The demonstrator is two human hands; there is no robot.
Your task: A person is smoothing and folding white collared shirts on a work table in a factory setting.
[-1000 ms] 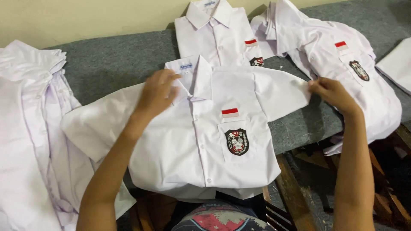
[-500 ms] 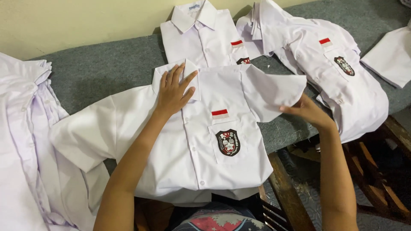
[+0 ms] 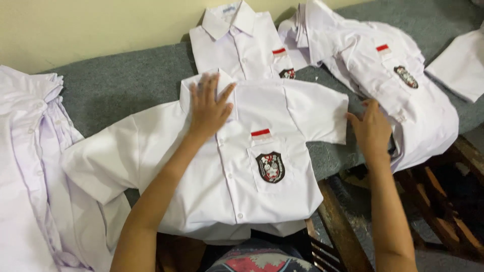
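Here the white shirt lies collar-away, lengthwise; left hand flat on it, right hand open at its sleeve.

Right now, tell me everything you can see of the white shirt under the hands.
The white shirt is short-sleeved, of thin woven-looking cloth, lying face up and buttoned on the grey padded surface. It has a collar, a row of small buttons and a chest pocket bearing a shield-shaped dark badge with a red-and-white strip above. Its hem hangs over the near edge. The left hand lies flat on the collar; the right hand touches the sleeve's edge.
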